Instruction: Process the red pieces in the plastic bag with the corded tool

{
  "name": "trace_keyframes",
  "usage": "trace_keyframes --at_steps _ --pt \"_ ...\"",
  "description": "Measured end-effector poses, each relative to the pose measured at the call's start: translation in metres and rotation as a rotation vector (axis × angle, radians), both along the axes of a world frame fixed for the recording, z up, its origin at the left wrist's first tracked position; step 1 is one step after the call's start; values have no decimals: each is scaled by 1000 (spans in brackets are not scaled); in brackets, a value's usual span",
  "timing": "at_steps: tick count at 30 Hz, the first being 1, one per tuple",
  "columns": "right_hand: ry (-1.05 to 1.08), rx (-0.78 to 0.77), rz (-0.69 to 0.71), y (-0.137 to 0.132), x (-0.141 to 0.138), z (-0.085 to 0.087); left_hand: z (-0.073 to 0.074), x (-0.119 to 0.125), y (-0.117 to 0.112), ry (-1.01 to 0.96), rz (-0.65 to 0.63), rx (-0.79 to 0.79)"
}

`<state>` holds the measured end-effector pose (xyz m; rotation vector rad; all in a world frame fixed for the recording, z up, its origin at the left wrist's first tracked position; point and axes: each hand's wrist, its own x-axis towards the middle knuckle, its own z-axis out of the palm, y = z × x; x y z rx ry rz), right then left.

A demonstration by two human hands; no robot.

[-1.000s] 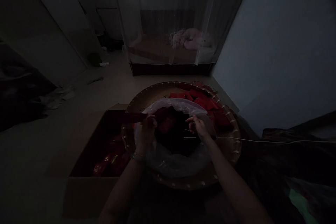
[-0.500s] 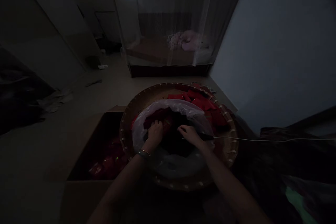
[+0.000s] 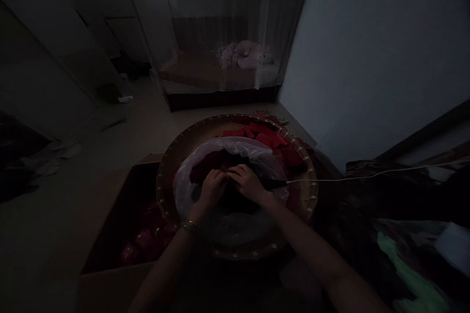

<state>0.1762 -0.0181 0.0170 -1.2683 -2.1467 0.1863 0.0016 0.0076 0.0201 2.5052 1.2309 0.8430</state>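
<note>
My left hand [image 3: 213,188] and my right hand [image 3: 245,182] meet over the mouth of a whitish plastic bag [image 3: 231,144], fingers curled inward. Whatever is between their fingertips is too dark to make out. The bag sits in a round woven bamboo tray [image 3: 164,195]; dark red material [image 3: 205,166] shows inside it. Beside my right hand lies a dark, slim tool [image 3: 273,184] with a white cord [image 3: 330,180] running off to the right. My right wrist hides part of it. Red packets [image 3: 273,139] are heaped at the tray's far right.
A cardboard box [image 3: 113,225] with shiny red packets stands left of the tray. Dark cloth and a green piece [image 3: 396,264] lie at the lower right. Behind are a netted bed [image 3: 209,76] and a pale wall [image 3: 367,58]. The room is very dim.
My right hand has moved left to meet my left hand, and its fingers have curled in. The reddish item under my left hand is now mostly hidden. The view has shifted slightly right.
</note>
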Motion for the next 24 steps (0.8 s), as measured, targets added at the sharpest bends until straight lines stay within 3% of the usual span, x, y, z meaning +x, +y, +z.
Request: trace_keyframes --at_steps 3,7,12,15,19,24 --pt "229 -120 -29 0 -7 0 -3 -1 -3 -347 -3 -86" --pt "577 -259 -60 -2 -15 -1 -4 -4 -1 -577 78 -313" --pt "581 -225 -39 -2 -22 -3 -10 -4 9 -784 140 -463" --pt "538 -117 -26 -1 -23 -4 -18 -4 11 -747 144 -534" --pt "392 -35 -49 -2 -18 -6 -24 -5 9 -591 125 -485" --pt "235 101 -84 -2 -13 -8 -25 -3 7 -584 168 -489"
